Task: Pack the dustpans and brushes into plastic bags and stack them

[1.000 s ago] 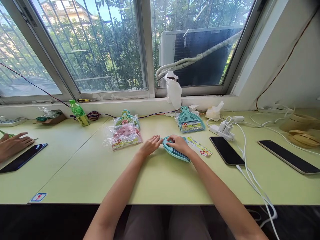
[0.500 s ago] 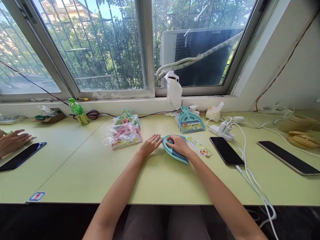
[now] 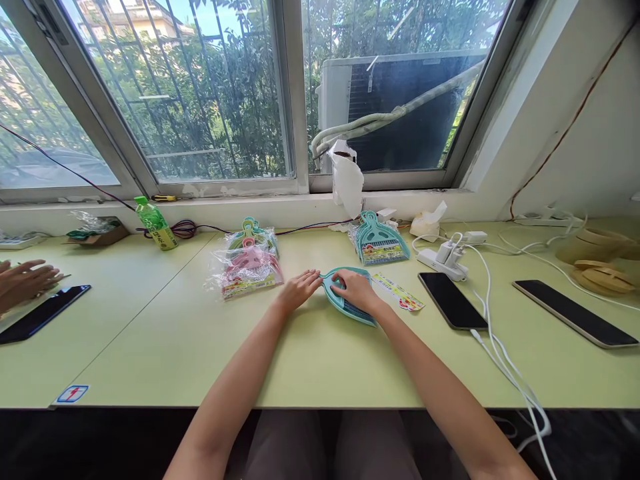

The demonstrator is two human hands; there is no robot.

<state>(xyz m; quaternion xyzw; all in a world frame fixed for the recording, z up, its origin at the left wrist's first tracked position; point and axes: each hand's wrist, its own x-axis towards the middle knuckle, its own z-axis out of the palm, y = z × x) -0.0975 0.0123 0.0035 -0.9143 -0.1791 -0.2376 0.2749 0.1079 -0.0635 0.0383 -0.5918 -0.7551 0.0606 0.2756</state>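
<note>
A teal dustpan-and-brush set [image 3: 334, 288] lies on the pale green table [image 3: 320, 367], its narrow handle end pointing left. My left hand [image 3: 301, 289] is closed at that handle end, fingers together. Over the broad part rests my right hand [image 3: 354, 289], fingers curled down onto the set; its palm hides part of the brush. Just right of the set lies a printed card strip [image 3: 399, 292]. Behind it stands a teal packaged set [image 3: 381, 241]. Left of my left hand are pink and green sets in clear plastic [image 3: 251, 265].
Two dark phones [image 3: 453, 300] [image 3: 573, 312], a white power strip [image 3: 443, 260] and trailing white cables are on the right. A green bottle [image 3: 156, 223] stands back left. Another person's hands [image 3: 25, 283] are at the far left, beside a dark tablet [image 3: 45, 313].
The other person's hands at the far left have shifted slightly. My own hands and the teal set look almost the same; the whole view has moved a little.
</note>
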